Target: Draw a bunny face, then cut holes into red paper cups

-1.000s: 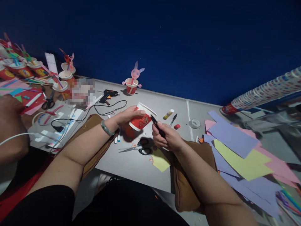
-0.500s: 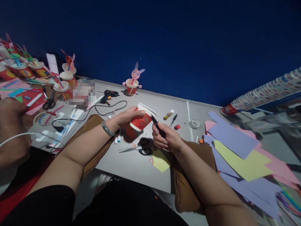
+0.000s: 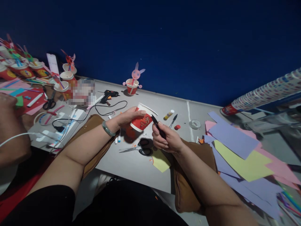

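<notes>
My left hand [image 3: 128, 117] is closed around a red paper cup [image 3: 141, 121] with a white rim. The cup is tilted above the table, its mouth toward the upper right. In my right hand [image 3: 166, 136] is a slim black pen-like tool [image 3: 155, 121]; whether it is a pen or a cutter I cannot tell. Its pointed tip is at the cup's right side, and I cannot tell if it touches. Below the hands lie black-handled scissors [image 3: 141, 149] and a piece of yellow paper [image 3: 161, 160].
A rabbit-figure cup [image 3: 131, 88] stands near the blue wall, beside a black glue gun [image 3: 110, 96] with its cord. Right of me are a glue stick [image 3: 168, 115], clear tape [image 3: 195, 124], coloured paper [image 3: 235, 135] and stacked cups [image 3: 263, 91]. Another person's arm [image 3: 14, 135] is at left.
Both hands keep almost the same place, with the cup and black tool barely shifted. At far left the other person's hand has moved slightly.
</notes>
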Demonstrator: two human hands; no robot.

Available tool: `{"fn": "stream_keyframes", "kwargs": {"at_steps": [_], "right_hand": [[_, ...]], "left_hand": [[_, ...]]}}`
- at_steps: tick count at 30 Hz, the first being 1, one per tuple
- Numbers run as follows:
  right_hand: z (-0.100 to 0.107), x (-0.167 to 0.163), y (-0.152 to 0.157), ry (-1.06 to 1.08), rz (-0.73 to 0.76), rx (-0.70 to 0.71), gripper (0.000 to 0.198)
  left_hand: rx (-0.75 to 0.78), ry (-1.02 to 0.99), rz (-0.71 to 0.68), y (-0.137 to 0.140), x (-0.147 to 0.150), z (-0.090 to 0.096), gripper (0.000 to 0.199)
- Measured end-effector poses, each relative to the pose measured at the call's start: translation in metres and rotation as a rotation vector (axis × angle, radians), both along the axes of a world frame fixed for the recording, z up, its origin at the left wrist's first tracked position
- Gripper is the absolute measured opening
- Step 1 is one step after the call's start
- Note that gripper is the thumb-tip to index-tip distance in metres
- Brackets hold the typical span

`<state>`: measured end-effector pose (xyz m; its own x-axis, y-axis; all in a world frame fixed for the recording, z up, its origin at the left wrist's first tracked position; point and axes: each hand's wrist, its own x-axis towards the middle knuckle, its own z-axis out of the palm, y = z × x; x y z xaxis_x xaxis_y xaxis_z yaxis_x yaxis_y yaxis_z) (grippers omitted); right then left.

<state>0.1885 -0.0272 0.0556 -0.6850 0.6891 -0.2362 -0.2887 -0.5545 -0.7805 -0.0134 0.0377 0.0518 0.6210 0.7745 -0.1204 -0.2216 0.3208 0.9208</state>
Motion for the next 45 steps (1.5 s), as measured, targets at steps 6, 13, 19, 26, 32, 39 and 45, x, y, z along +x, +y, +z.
{"fn": "stream_keyframes", "kwargs": {"at_steps": [6, 13, 19, 26, 32, 39, 45], "right_hand": [[0.0, -0.001, -0.001, 0.039, 0.004, -0.016, 0.039], [-0.002, -0.002, -0.001, 0.044, -0.017, -0.005, 0.039], [-0.002, -0.003, -0.002, -0.001, -0.058, 0.009, 0.04], [0.0, -0.006, -0.003, -0.026, -0.108, 0.033, 0.04], [0.0, -0.007, -0.001, -0.016, -0.102, 0.027, 0.039], [0.001, -0.008, -0.002, -0.055, -0.123, 0.074, 0.042], [-0.009, -0.011, -0.003, -0.243, -0.302, 0.332, 0.047]], "left_hand": [[0.023, 0.007, 0.019, 0.0, 0.002, -0.001, 0.063], [0.01, -0.007, 0.022, -0.001, 0.003, -0.003, 0.065], [-0.004, 0.005, 0.015, -0.001, 0.003, -0.001, 0.067], [-0.009, -0.027, 0.031, -0.001, 0.005, -0.005, 0.075], [-0.007, -0.067, 0.072, -0.001, 0.008, -0.008, 0.058], [0.082, -0.147, 0.2, 0.003, 0.01, -0.007, 0.057], [0.085, -0.105, 0.223, 0.003, 0.007, -0.007, 0.056]]}}
